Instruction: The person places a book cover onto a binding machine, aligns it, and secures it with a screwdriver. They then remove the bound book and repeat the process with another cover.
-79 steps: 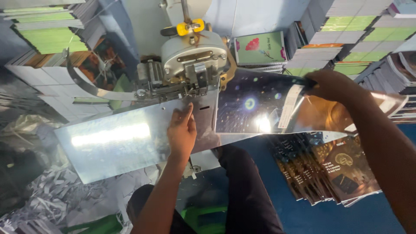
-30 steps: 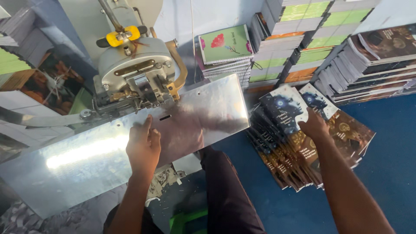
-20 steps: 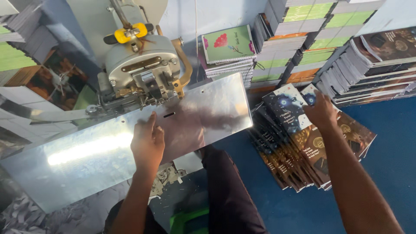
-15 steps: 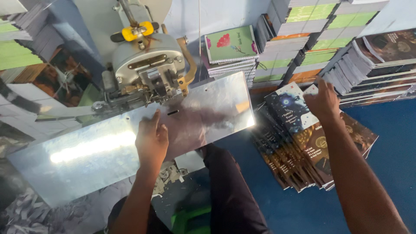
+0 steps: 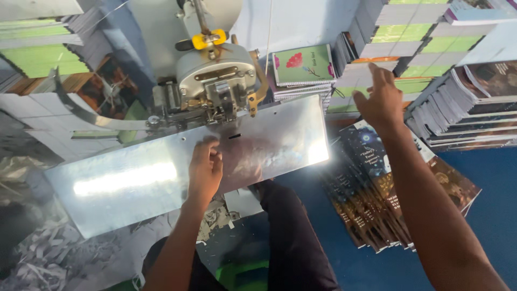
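The left hand (image 5: pixel 205 171) rests, fingers curled and empty, on the shiny metal tabletop (image 5: pixel 129 183). The right hand (image 5: pixel 381 99), fingers spread and empty, hovers over fanned dark booklets (image 5: pixel 371 188) on the floor: thin, floppy, glossy, probably best pinched at the spine.

Both forearms are bare, with no sleeves, watch or rings in view. Dark trousers (image 5: pixel 293 237) cover the person's legs below.

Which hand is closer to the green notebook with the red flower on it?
Right. The right hand is raised in the air just beside the green notebook with the red flower, while the left hand rests lower down on the shiny metal plate.
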